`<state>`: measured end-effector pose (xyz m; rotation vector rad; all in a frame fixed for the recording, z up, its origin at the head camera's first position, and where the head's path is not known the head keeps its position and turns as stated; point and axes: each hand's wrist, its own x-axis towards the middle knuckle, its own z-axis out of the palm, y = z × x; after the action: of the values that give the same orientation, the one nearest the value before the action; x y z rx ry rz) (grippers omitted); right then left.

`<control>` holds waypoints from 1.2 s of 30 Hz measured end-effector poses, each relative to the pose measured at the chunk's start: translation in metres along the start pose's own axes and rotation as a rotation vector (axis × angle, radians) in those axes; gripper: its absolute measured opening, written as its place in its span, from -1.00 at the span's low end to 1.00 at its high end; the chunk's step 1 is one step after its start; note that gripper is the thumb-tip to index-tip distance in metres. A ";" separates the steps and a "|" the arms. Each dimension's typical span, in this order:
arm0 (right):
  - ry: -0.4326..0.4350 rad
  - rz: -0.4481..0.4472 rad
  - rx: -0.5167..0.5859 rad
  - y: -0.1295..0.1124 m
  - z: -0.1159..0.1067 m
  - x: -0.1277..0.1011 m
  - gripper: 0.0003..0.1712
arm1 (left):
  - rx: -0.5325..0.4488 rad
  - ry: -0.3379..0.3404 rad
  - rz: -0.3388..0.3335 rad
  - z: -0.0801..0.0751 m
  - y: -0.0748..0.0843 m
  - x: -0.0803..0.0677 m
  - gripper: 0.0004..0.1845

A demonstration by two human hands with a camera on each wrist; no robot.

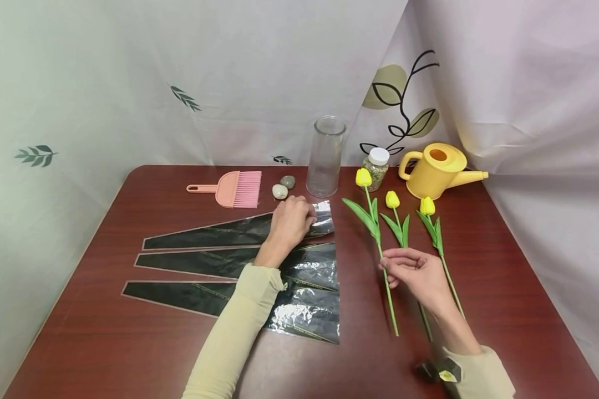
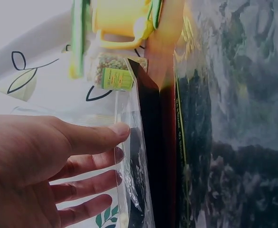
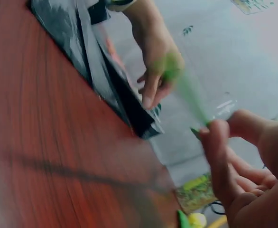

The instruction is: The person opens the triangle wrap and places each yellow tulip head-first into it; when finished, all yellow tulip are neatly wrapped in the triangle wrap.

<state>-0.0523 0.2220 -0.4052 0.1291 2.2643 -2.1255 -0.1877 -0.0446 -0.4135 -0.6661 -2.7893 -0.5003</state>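
Tulip stem pinched in my right hand, wrapper sleeve under my left.

My right hand (image 1: 419, 274) pinches the green stem of the leftmost yellow tulip (image 1: 376, 235) between thumb and fingertips; the flower lies on the brown table (image 1: 504, 310) with its head pointing away from me. Two more tulips (image 1: 431, 233) lie just right of it, passing under that hand. My left hand (image 1: 289, 221) rests with straight, relaxed fingers on the wide end of the farthest black-and-clear flower sleeve (image 1: 219, 231), gripping nothing; two more sleeves (image 1: 279, 293) lie nearer me. Beyond the left hand stand a glass vase (image 1: 325, 156), two pebbles (image 1: 283, 187) and a pink brush (image 1: 232, 189); beyond the right, a jar (image 1: 376, 166) and a yellow watering can (image 1: 436, 169).
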 end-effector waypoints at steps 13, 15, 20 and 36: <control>0.218 0.064 0.419 -0.018 0.004 0.021 -0.72 | -0.048 0.016 -0.014 -0.006 -0.002 -0.005 -0.96; 0.266 0.060 0.485 -0.019 0.004 0.028 -0.76 | -0.051 0.020 -0.008 -0.006 -0.002 -0.005 -0.97; 0.355 0.101 0.627 -0.021 0.002 0.046 -0.80 | -0.069 0.032 -0.001 -0.008 -0.002 -0.004 -0.96; 0.482 0.135 0.629 -0.002 0.038 0.077 -0.65 | -0.088 0.054 0.004 -0.009 -0.004 -0.003 -0.94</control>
<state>-0.1306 0.1866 -0.4120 0.8595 1.5783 -2.8729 -0.1856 -0.0527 -0.4074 -0.6665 -2.7285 -0.6333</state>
